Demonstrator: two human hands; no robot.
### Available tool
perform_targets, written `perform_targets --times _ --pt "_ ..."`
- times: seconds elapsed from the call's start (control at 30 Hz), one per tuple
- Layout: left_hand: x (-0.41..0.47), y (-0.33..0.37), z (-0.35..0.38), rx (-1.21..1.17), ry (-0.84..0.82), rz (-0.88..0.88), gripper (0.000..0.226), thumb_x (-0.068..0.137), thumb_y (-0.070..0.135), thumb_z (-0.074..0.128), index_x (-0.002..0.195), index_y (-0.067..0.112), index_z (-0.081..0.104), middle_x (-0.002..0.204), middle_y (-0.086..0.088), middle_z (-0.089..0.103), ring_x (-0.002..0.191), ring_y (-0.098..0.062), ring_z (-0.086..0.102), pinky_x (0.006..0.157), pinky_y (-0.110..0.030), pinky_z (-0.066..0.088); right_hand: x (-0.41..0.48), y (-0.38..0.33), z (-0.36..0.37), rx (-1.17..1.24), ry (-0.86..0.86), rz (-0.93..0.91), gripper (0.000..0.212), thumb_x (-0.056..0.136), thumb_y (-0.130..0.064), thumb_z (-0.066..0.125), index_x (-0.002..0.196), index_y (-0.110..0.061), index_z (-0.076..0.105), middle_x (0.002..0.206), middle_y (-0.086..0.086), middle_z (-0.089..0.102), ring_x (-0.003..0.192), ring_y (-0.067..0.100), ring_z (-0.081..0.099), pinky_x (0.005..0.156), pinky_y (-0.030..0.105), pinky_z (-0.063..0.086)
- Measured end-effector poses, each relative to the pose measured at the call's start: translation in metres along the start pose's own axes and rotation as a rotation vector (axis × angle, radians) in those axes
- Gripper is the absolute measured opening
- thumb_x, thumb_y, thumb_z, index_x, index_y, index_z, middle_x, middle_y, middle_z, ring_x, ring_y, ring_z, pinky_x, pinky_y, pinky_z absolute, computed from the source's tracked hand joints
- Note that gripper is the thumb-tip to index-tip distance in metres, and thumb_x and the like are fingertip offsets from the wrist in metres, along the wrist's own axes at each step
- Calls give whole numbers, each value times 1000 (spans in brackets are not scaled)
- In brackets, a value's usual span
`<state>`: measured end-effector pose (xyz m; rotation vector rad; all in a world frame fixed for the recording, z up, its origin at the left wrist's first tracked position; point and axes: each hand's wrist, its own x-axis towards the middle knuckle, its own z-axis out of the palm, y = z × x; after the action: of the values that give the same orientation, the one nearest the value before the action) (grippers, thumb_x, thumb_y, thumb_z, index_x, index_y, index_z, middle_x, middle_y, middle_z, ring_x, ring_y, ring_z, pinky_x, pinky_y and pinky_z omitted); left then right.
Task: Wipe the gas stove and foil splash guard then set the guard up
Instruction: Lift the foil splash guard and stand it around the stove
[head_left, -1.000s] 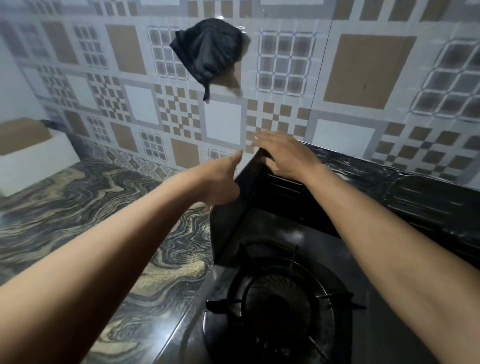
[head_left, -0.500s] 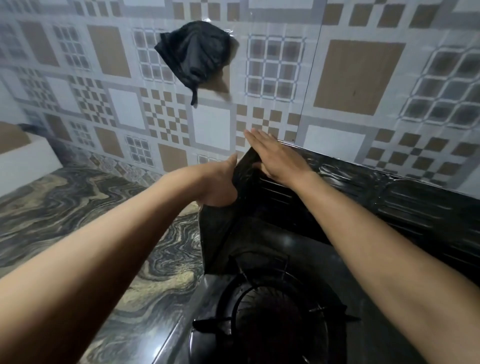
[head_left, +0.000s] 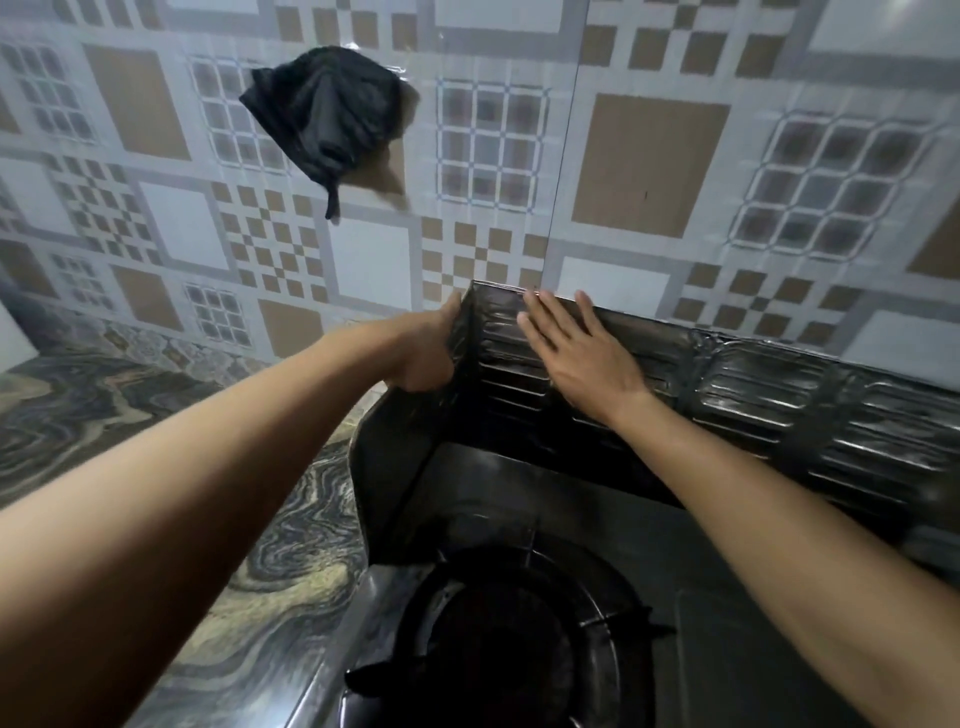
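The dark ribbed foil splash guard (head_left: 779, 395) stands upright along the tiled wall behind the gas stove (head_left: 649, 545), with a side panel (head_left: 395, 483) folded forward at the left. My left hand (head_left: 423, 353) grips the folded corner from outside, thumb on the top edge. My right hand (head_left: 576, 353) presses flat, fingers straight, against the back panel just right of that corner. A black burner grate (head_left: 519, 639) sits low in the middle.
A black cloth (head_left: 327, 119) hangs on the patterned tile wall (head_left: 649, 166) above left. A marbled countertop (head_left: 93, 410) stretches to the left of the stove. The stove's metal edge (head_left: 332, 649) runs along the counter.
The guard's corner now stands taller and squarer against the wall. My right hand has slid from the top edge down onto the back panel. My left hand has closed round the fold.
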<state>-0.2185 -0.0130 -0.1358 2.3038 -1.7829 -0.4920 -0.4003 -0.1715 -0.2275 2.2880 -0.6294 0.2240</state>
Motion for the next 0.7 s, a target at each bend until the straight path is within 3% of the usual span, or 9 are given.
perform_targets --times 0.23,0.4,0.47,0.6,0.7 --pt "5 -6 10 -11 55 -19 100 84 -1 51 156 21 -14 153 -23 38 138 -36 39 109 -38 32 7 5 5 -34 73 -62 67 98 -19 43 154 -4 10 161 23 4 149 36 2 119 53 1" --pt "12 -5 12 14 87 -43 99 85 2 54 156 19 -13 151 -25 40 136 -39 41 108 -40 34 -33 7 10 -53 78 40 60 97 -18 52 151 -5 28 158 25 18 147 38 16 117 57 13" --pt "15 -4 14 24 107 -34 98 84 4 57 157 18 -7 144 -27 47 130 -40 47 104 -41 39 -47 12 12 -76 49 126 70 94 -25 56 153 -7 24 160 24 14 148 38 12 118 56 11" --pt "25 -2 14 72 152 44 86 80 8 62 152 11 15 127 -27 58 115 -41 56 86 -37 43 -53 21 17 -109 -37 156 94 89 -33 60 155 -11 -2 163 17 -7 149 34 -7 120 52 2" --pt "32 -8 14 144 141 101 93 80 4 63 153 5 7 130 -27 57 117 -40 56 91 -38 43 -54 24 21 -110 -66 147 100 89 -33 62 154 -12 -11 162 15 -13 148 33 -13 120 51 1"
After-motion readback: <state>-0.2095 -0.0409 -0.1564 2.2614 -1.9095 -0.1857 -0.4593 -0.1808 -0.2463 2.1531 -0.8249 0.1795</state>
